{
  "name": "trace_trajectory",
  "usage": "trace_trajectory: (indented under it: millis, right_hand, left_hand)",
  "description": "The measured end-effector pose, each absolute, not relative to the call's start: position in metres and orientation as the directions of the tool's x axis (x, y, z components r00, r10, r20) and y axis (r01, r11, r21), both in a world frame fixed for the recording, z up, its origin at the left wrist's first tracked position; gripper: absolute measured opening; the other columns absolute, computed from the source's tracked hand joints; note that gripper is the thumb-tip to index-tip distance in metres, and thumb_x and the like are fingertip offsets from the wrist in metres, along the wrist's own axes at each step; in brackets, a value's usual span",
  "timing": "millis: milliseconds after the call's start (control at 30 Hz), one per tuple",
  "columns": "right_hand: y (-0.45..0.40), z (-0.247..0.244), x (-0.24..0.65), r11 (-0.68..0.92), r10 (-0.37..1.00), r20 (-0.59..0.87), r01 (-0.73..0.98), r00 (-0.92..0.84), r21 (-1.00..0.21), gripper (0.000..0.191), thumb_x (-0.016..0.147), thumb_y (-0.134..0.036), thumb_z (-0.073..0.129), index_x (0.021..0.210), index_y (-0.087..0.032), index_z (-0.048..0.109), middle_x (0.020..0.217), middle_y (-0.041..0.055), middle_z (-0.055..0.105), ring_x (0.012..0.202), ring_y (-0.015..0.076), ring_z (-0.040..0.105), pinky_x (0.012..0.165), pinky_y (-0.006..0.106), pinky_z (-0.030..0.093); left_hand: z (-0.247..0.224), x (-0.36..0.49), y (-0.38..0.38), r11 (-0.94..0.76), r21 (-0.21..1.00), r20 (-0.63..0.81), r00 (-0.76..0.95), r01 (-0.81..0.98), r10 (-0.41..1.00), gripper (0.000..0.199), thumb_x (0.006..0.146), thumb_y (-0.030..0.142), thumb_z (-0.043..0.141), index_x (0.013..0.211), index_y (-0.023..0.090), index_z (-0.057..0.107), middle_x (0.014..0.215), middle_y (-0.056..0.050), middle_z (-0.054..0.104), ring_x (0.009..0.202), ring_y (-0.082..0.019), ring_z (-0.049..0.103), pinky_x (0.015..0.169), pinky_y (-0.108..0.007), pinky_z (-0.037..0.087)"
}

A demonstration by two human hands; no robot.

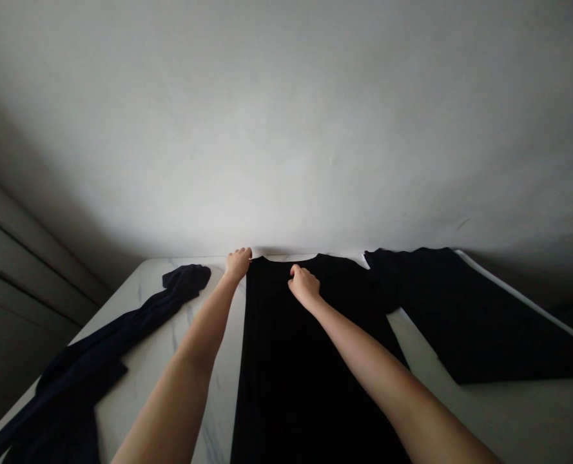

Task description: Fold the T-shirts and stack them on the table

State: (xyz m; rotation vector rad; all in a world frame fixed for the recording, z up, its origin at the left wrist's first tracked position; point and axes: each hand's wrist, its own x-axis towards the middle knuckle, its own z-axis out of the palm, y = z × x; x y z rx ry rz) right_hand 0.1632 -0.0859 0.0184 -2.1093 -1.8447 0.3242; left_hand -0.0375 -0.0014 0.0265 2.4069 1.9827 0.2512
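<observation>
A black shirt lies spread on a white marbled table, its neckline toward the wall. At its upper left shoulder corner, my left hand is closed on the fabric. My right hand is curled over the shirt just below the neckline, its fingers bent together; what they hold, if anything, is too dark to make out. The shirt's left edge runs straight down from my left hand, while a sleeve spreads out on the right.
A crumpled dark navy garment lies along the table's left side. Another black garment lies flat at the right, touching the shirt's sleeve. A pale wall rises behind the table. Grey panelled furniture stands at the left.
</observation>
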Motion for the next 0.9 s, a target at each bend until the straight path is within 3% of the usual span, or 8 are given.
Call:
trace_trajectory:
  millis: [100,267,400,500,600,667,767,900]
  right_hand:
    - [-0.095,0.021,0.167,0.028,0.985,0.171,0.939,0.033,-0.344,0.030,0.084,-0.007,0.053,0.109,-0.020,0.063,0.111,0.0142,0.061,0.096,0.0258,0.062,0.075,0.036,0.049]
    - [-0.115,0.020,0.174,0.625,0.779,0.329,0.702,-0.533,-0.341,0.043,0.075,0.002,0.056,0.108,-0.023,0.067,0.109,0.0041,0.066,0.105,0.0194,0.057,0.094,0.033,0.045]
    - [-0.129,0.020,0.173,0.744,0.669,0.294,0.620,-0.683,-0.251,0.034,0.076,0.003,0.060,0.099,-0.021,0.070,0.102,0.0051,0.068,0.102,0.0200,0.059,0.093,0.034,0.045]
    - [-0.141,0.021,0.172,0.737,0.672,0.304,0.652,-0.676,-0.179,0.022,0.082,-0.003,0.059,0.088,-0.020,0.070,0.094,0.0052,0.068,0.096,0.0196,0.061,0.091,0.034,0.045]
    - [-0.153,0.019,0.174,0.682,0.722,0.342,0.701,-0.601,-0.208,0.016,0.084,-0.008,0.061,0.089,-0.021,0.068,0.095,0.0040,0.067,0.093,0.0176,0.061,0.088,0.031,0.045]
    - [-0.160,0.015,0.174,0.536,0.834,0.352,0.777,-0.425,-0.331,0.017,0.081,-0.013,0.068,0.094,-0.022,0.066,0.094,0.0022,0.067,0.088,0.0164,0.062,0.081,0.028,0.046]
    - [-0.168,0.009,0.172,0.222,0.962,0.258,0.800,-0.087,-0.557,0.033,0.071,-0.023,0.080,0.099,-0.023,0.063,0.086,-0.0012,0.067,0.080,0.0155,0.064,0.070,0.025,0.046]
    - [-0.170,0.004,0.164,-0.021,0.993,0.071,0.734,0.094,-0.679,0.030,0.069,-0.034,0.082,0.092,-0.022,0.066,0.081,-0.0009,0.069,0.076,0.0166,0.067,0.064,0.025,0.045]
  left_hand:
    - [0.025,-0.025,-0.036,-0.198,0.105,0.210,0.173,0.975,0.962,0.027,0.092,0.013,0.043,0.113,0.020,0.058,0.118,-0.012,0.061,0.114,-0.026,0.053,0.096,-0.040,0.039]
    - [0.015,-0.015,-0.093,-0.323,0.181,0.248,0.274,0.929,0.929,0.029,0.094,0.018,0.041,0.117,0.022,0.059,0.119,-0.009,0.063,0.113,-0.023,0.055,0.099,-0.038,0.039]
    - [-0.001,-0.016,-0.108,-0.389,0.216,0.228,0.341,0.896,0.912,0.038,0.097,0.022,0.038,0.131,0.023,0.055,0.137,-0.008,0.057,0.130,-0.022,0.047,0.112,-0.039,0.032]
    - [-0.014,-0.018,-0.106,-0.358,0.202,0.205,0.318,0.912,0.926,0.043,0.099,0.030,0.036,0.140,0.025,0.048,0.152,-0.006,0.044,0.142,-0.024,0.034,0.116,-0.044,0.027]
    - [-0.021,-0.019,-0.104,-0.353,0.184,0.187,0.320,0.917,0.929,0.048,0.100,0.036,0.033,0.147,0.030,0.040,0.158,-0.002,0.034,0.147,-0.024,0.023,0.118,-0.046,0.024]
    - [-0.021,-0.019,-0.104,-0.354,0.167,0.169,0.327,0.920,0.930,0.049,0.101,0.037,0.032,0.149,0.031,0.038,0.159,-0.002,0.031,0.148,-0.025,0.021,0.119,-0.047,0.022]
    - [-0.020,-0.019,-0.104,-0.358,0.152,0.149,0.337,0.921,0.930,0.049,0.100,0.039,0.033,0.149,0.035,0.036,0.160,-0.002,0.029,0.148,-0.026,0.021,0.119,-0.049,0.021]
    - [-0.018,-0.019,-0.104,-0.365,0.154,0.155,0.343,0.918,0.927,0.048,0.100,0.041,0.033,0.149,0.040,0.035,0.160,0.000,0.028,0.148,-0.027,0.020,0.118,-0.051,0.021]
